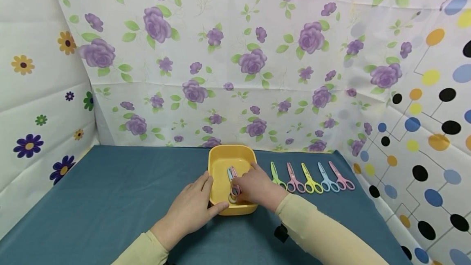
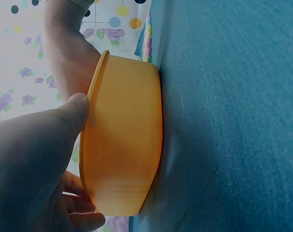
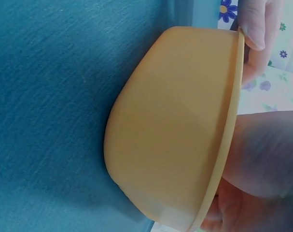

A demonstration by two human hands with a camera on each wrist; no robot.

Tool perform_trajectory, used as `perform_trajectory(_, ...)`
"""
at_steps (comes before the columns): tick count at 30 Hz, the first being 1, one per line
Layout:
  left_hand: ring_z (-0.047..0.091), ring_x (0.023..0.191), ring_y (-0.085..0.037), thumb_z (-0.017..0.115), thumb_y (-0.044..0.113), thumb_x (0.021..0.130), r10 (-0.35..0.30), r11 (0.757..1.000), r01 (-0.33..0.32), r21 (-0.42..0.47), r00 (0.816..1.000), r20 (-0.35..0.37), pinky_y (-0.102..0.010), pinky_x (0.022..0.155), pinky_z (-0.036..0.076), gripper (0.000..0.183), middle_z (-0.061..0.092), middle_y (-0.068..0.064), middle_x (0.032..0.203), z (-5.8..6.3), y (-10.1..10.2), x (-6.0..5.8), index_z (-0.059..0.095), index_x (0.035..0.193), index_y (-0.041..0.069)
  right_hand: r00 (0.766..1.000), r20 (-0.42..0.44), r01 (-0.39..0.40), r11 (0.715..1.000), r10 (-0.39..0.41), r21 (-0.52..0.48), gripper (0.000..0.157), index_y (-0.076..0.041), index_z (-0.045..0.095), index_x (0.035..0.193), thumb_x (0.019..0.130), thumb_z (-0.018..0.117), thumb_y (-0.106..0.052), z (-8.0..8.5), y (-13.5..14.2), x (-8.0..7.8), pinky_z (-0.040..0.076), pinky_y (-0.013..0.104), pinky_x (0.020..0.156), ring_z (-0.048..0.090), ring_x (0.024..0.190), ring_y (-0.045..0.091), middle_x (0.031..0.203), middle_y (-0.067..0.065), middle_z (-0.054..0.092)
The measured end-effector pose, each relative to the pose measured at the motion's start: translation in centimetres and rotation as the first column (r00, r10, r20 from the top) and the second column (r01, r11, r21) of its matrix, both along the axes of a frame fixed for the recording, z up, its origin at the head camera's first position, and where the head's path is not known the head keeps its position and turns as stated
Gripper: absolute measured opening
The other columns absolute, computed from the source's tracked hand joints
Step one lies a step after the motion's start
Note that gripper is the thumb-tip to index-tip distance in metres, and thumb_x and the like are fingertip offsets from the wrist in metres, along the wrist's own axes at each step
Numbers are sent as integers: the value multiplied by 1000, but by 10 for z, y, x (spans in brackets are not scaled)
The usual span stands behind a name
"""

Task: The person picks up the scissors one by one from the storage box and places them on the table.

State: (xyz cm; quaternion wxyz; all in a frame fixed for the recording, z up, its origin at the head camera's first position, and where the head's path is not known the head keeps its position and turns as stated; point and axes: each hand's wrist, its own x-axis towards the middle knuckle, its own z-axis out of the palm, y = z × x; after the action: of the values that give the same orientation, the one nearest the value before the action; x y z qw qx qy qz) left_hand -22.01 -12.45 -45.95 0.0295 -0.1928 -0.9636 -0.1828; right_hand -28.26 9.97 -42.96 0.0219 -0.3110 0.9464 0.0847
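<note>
A yellow plastic box (image 1: 232,149) stands on the cloth, its outer wall filling much of both wrist views. My left hand (image 1: 193,205) rests against its left side and near left corner, thumb on the near rim and fingers rather straight along the wall. Inside lie several scissors (image 1: 230,174) with light blue and pink blades, handles toward me. Reaching over the right rim, my right hand (image 1: 257,186) pinches a pair of scissors near the handles; its fingertips are partly hidden. In the wrist views the box wall hides the contents.
Right of the box lies a row of children's scissors: green (image 1: 274,173), pink (image 1: 294,181), yellow (image 1: 310,181), blue (image 1: 327,180) and another pink pair (image 1: 340,177). A blue-grey cloth (image 1: 128,199) covers the table. Patterned sheets (image 1: 220,64) hang behind and at both sides.
</note>
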Motion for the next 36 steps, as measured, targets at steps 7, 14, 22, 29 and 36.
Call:
perform_trajectory(7,44,157,-41,64,73,103,-3,1000,3,-4,1000,-4,-61,124,41,102,38,-24,174,0,0,0,45,166,-4,999,44,9,999,-8,-39,32,-22,82,127,101,84,-40,0,1,0,30,68,128,79,105,21,92,-6,81)
perform_trajectory(14,44,156,-41,63,73,103,-4,1000,4,-11,1000,-3,-61,124,41,101,38,-24,174,1,1,1,45,166,-5,997,77,28,997,-22,-74,22,-23,84,119,103,82,-37,-1,-2,-1,29,69,128,78,102,18,87,-9,78)
perform_trajectory(22,45,156,-40,63,74,102,6,1000,-6,-19,1000,-5,-61,125,40,102,38,-23,174,1,2,0,45,166,-4,999,47,27,995,-23,-92,15,-24,85,110,102,81,-36,-3,-5,0,36,68,125,76,95,16,84,-9,76)
perform_trajectory(29,46,155,-40,64,75,102,9,1000,-9,-19,1000,-12,-60,124,41,103,39,-23,173,1,2,0,45,166,-4,1000,10,10,996,-9,-85,9,-25,86,105,102,82,-33,-4,-8,4,42,67,121,75,92,15,84,-10,77)
perform_trajectory(36,46,155,-41,64,75,102,9,1000,-9,-18,1000,-14,-60,124,42,103,40,-23,173,1,2,1,46,165,-4,1000,-21,22,997,-23,-73,10,-25,86,102,99,85,-35,-4,-10,4,47,63,117,72,85,15,78,-9,74)
